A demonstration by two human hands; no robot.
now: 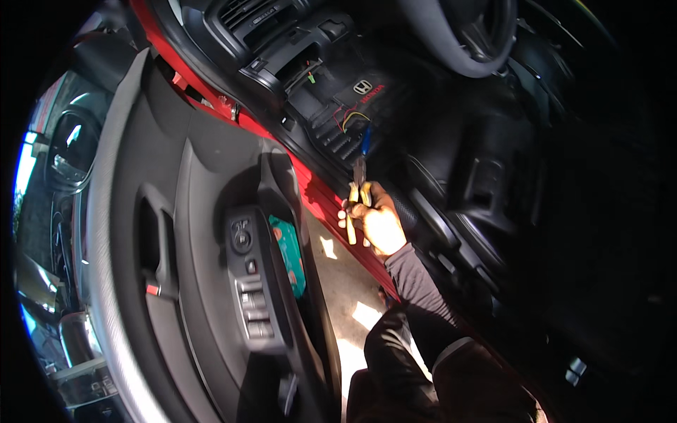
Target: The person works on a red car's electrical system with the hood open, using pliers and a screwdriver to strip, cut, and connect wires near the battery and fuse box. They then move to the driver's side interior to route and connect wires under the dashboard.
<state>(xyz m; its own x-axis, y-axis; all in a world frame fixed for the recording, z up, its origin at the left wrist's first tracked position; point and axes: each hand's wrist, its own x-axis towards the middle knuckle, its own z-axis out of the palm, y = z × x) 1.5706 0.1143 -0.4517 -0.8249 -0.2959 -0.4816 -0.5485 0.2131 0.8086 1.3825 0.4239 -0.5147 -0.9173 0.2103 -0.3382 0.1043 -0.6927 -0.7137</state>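
Observation:
My right hand [381, 220] reaches in from the lower right, its fingers wrapped round the yellow handles of a pair of pliers [360, 169]. The dark jaws point up and away, over the door sill side of the footwell. Just past their tip shows a slim blue thing [366, 141]; I cannot tell whether the jaws touch it. Thin red and yellow wires [350, 118] loop over the black floor mat [331, 106] beyond. My left hand is out of view.
At left stands the open car door [204, 162] with window switches [255, 310] and a teal packet [288, 257] in its pocket. The red sill [317, 190] runs between door and cabin. A steering wheel [472, 67] is at upper right, a dark seat [486, 176] below it.

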